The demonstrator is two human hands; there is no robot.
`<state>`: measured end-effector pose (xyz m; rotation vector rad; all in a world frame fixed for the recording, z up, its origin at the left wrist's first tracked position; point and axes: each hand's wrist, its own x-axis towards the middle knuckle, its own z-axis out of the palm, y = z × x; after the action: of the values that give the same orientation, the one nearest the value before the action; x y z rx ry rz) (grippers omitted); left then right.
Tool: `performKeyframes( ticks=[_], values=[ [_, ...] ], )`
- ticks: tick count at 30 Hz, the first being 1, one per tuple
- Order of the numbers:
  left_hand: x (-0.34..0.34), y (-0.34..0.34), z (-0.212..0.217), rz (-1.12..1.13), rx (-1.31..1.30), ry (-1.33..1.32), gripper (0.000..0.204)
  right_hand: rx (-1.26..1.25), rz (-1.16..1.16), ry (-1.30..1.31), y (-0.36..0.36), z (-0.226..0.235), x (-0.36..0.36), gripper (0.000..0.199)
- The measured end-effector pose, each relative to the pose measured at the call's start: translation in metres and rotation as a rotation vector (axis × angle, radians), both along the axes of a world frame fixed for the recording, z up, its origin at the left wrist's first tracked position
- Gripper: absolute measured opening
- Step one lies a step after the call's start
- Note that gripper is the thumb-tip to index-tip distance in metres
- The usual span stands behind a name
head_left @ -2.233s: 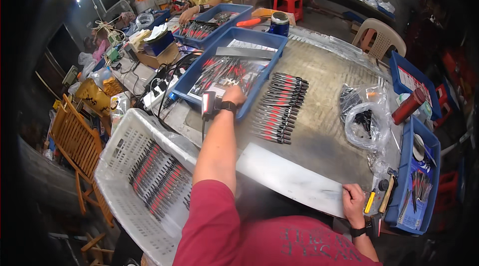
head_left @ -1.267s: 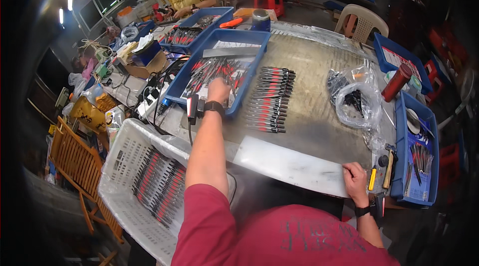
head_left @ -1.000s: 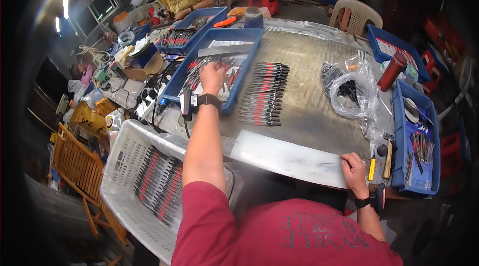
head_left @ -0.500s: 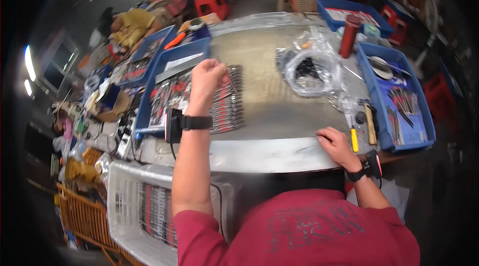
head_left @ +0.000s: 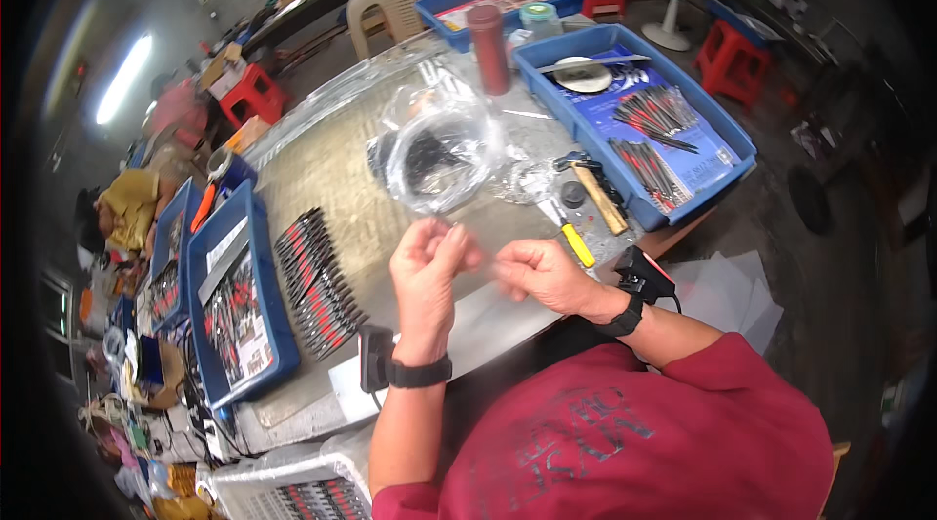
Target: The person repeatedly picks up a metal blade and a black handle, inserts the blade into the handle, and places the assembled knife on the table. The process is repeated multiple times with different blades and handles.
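Observation:
My left hand [head_left: 429,264] is over the table's near side, fingers curled in a pinch. Facing it, my right hand [head_left: 547,274] has thumb and forefinger pressed together, with a small gap between the hands. Whatever either one holds is too small and blurred to make out. Left of my left hand, slim red-and-black tools [head_left: 317,281] lie side by side in a row on the table. Beyond my hands lies a clear plastic bag [head_left: 444,164] with dark pieces inside.
Blue trays of slim tools stand at left [head_left: 286,349] and right [head_left: 625,40]. A hammer [head_left: 600,193], a yellow-handled screwdriver [head_left: 578,245] and a red cylinder [head_left: 488,52] lie or stand on the right half. A white crate [head_left: 283,471] sits below the near edge.
The view has swung right. My left hand has come away from the tool row to face my right hand, which has lifted off the table edge. The thin tool seen in my left hand is indistinct now.

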<state>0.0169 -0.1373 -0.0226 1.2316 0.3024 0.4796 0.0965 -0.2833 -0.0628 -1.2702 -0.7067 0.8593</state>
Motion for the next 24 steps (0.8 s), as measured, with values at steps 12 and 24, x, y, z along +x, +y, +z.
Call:
performKeyframes(
  ticks=[12, 24],
  values=[
    [-0.023, -0.017, -0.008, -0.022, 1.654, -0.020, 0.024, -0.135, -0.065, -1.187, -0.023, -0.001, 0.022, 0.017],
    [-0.032, -0.016, -0.019, -0.004, 1.383, 0.136, 0.016, -0.243, -0.554, -1.043, -0.073, 0.015, 0.096, 0.016]
  ],
)
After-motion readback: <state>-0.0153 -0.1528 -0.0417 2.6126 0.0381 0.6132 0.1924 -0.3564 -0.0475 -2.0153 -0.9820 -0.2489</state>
